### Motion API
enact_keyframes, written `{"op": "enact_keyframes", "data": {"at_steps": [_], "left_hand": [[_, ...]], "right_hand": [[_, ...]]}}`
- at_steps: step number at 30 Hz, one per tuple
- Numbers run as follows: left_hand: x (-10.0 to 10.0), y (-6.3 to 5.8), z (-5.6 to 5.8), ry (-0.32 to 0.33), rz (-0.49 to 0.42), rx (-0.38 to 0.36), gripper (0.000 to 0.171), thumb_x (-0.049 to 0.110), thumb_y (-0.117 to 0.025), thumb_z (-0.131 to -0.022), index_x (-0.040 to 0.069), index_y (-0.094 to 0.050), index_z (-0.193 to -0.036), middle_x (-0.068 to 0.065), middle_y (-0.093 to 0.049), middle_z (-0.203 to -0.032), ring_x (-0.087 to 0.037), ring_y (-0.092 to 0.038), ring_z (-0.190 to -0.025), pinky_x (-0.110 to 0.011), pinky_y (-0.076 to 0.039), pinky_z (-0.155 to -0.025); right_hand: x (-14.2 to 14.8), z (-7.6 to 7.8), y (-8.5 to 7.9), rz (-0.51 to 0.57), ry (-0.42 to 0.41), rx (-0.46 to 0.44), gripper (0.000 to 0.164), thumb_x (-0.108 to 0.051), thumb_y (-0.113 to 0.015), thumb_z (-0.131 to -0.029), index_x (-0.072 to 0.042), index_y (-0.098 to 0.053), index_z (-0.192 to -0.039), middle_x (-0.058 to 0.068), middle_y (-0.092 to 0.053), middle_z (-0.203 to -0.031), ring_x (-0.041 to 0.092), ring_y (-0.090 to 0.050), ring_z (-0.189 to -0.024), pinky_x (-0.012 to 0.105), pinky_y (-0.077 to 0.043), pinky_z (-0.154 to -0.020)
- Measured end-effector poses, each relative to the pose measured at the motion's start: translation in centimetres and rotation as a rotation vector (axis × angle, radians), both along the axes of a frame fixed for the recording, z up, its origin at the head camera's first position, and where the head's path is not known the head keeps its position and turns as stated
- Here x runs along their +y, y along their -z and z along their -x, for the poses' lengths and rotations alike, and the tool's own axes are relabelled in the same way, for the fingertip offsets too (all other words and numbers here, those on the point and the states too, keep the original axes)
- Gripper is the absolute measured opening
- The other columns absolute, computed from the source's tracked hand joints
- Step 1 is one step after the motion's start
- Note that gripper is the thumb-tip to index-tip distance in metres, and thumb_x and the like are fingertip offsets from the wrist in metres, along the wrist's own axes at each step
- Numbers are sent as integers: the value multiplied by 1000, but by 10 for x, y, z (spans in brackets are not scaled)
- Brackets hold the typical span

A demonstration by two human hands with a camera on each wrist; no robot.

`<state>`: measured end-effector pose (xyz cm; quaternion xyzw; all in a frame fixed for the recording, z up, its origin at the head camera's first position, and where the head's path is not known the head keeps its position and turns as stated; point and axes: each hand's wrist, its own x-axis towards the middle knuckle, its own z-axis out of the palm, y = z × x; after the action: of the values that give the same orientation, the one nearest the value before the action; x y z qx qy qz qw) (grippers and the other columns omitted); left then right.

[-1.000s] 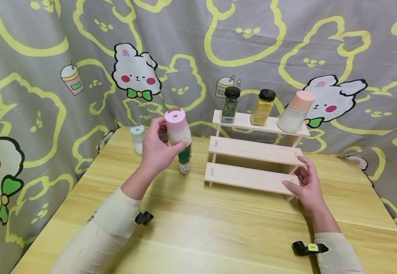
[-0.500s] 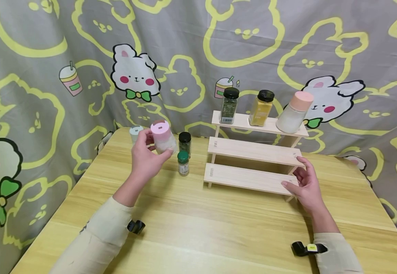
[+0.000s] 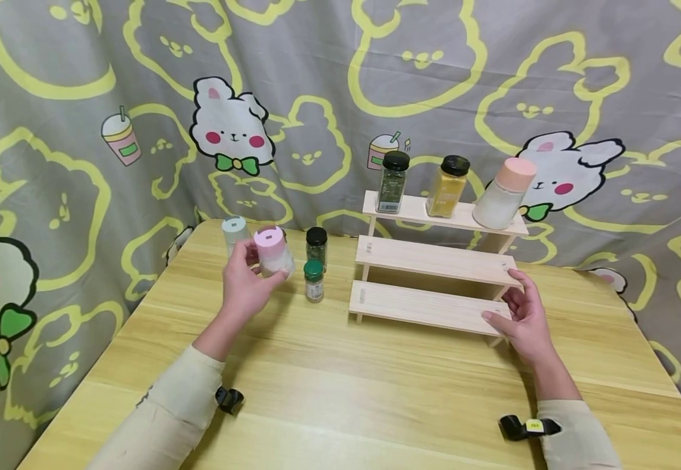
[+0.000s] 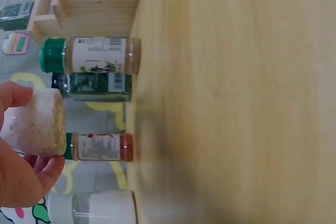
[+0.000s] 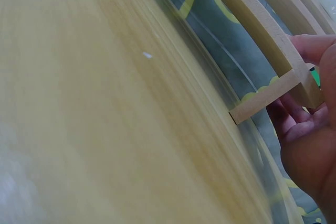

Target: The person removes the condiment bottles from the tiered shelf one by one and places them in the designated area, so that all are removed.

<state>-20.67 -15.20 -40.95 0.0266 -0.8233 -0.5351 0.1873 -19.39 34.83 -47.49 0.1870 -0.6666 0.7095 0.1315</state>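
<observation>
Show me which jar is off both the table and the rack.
The pink-lidded jar, held up in the left hand. Every other jar stands on the table or the rack; the similar peach-lidded jar is on its top shelf.

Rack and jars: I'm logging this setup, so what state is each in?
Rack: standing, held by the right hand
Pink-capped jar: cap on, off the table, in the left hand's grip
Pale-capped jar: cap on, upright
Front green-capped jar: cap on, upright
Rear green-capped jar: upright, cap partly hidden
Black-capped jar: cap on, upright
Top-tier herb jar: cap on, upright
Yellow jar: cap on, top tier
Peach-capped jar: cap on, top tier
</observation>
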Motion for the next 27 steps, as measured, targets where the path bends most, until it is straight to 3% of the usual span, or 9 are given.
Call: {"op": "enact_keyframes", "data": {"at_steps": [11, 27], "left_hand": [[-5, 17, -1, 17, 12, -48, 67, 3, -86, -74, 4, -48, -129, -15, -56, -123, -31, -53, -113, -46, -49, -97], [-13, 31, 0, 73, 8, -163, 66, 1, -85, -76, 2, -47, -130, -18, -54, -127, -33, -51, -119, -46, -46, -101]], "right_hand": [[0, -1, -1, -6, 10, -11, 95, 37, -60, -70, -2, -29, -151, 11, -58, -128, 26, -56, -116, 22, -51, -90], [0, -1, 0, -12, 19, -16, 96, 36, -61, -70, -3, -29, -152, 9, -57, -130, 27, -54, -119, 23, -49, -93]]}}
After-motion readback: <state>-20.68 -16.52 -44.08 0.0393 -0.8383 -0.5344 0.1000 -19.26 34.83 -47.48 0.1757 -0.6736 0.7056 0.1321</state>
